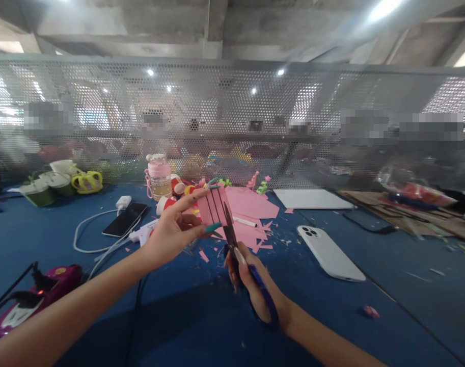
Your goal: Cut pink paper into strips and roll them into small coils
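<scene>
Between the thumb and fingers of my left hand is a small piece of pink paper marked with dark lines. My right hand grips a pair of blue-handled scissors, its fingers through the loops. The dark blades point up and lie along the paper's right edge; whether they are cutting into it I cannot tell. Behind the hands lie larger sheets of pink paper with a white pen on top. Pink scraps are scattered on the blue table.
A pink-lidded bottle stands behind my left hand. To the left are a black phone, a white cable, a glue gun and a purple power strip. On the right lies a white phone. A perforated metal screen rises behind.
</scene>
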